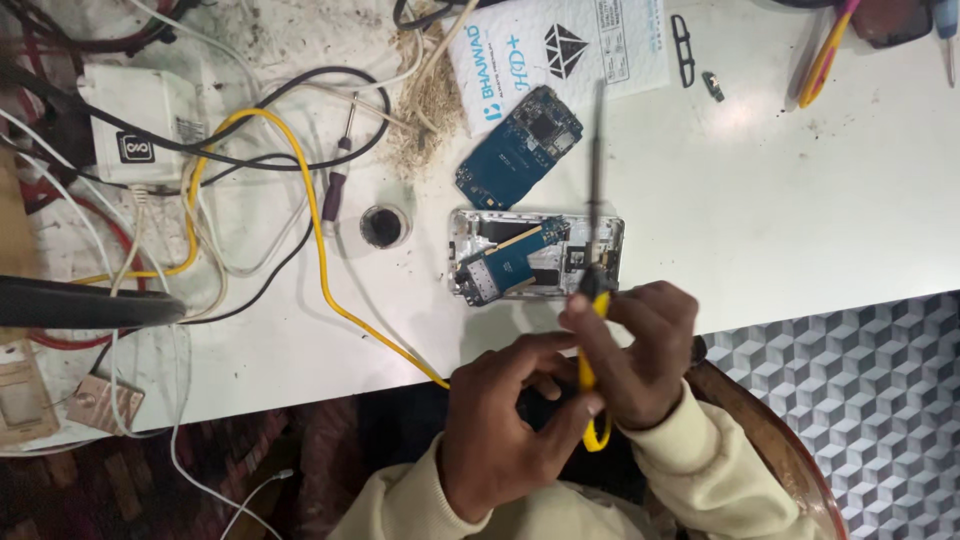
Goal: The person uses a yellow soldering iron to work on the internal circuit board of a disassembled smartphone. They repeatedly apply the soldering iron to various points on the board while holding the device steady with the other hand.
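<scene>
My right hand (pixel 640 350) grips the yellow and black handle of a soldering iron (pixel 596 170), whose thin dark shaft points up and away over the table. My left hand (pixel 495 425) curls around the lower end of the same handle, by the table's near edge. Just beyond my fingers lies an opened phone (pixel 520 262) with its back off, showing a small blue board and a flat cable. A larger loose blue circuit board (pixel 520 145) lies a little farther away. A yellow cable (pixel 318 230) runs from the left across the table toward my hands.
A small round tin of dark paste (pixel 384 227) and a screwdriver (pixel 338 175) lie left of the phone. A white power box (pixel 140 120) sits among tangled wires at the left. A white padded envelope (pixel 560 45), small parts and yellow-handled tools (pixel 825 55) lie at the back.
</scene>
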